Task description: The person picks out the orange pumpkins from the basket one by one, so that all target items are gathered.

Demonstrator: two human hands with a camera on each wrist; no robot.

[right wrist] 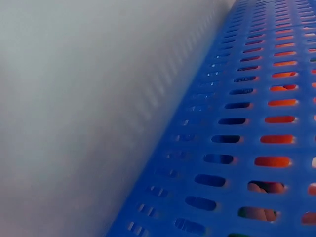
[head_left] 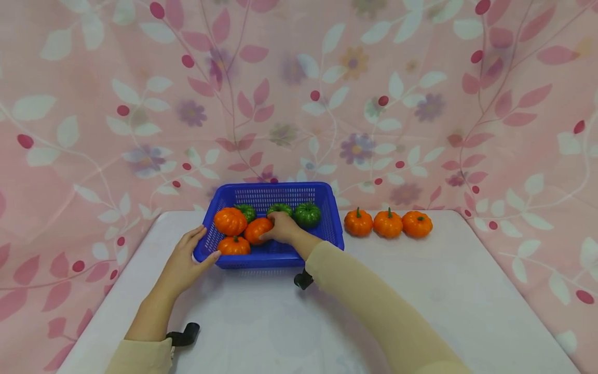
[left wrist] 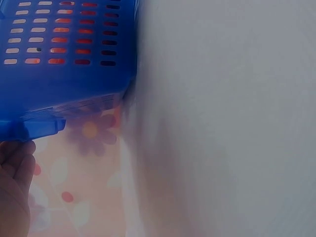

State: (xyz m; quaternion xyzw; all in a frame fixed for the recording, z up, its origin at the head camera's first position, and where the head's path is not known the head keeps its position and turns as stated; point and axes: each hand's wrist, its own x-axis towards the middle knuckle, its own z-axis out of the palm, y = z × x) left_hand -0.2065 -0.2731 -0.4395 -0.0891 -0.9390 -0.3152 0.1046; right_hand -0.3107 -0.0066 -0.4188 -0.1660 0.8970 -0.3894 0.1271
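Orange pumpkin point(head_left: 257, 230) in palm-down right hand point(head_left: 285, 228)

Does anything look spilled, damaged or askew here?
Nothing looks spilled or damaged. The rightmost orange pumpkin beside the blue basket seems askew: its stem leans over, while the row's other two pumpkins stand stem-up.

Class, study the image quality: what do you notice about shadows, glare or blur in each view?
Head: fairly sharp, with small glints on the pumpkins and soft shadow below the blue basket; left wrist: the tabletop looks hazy, with a blurred shadow near the basket; right wrist: faint light-and-dark stripes on the soft-looking tabletop beside the slotted wall.
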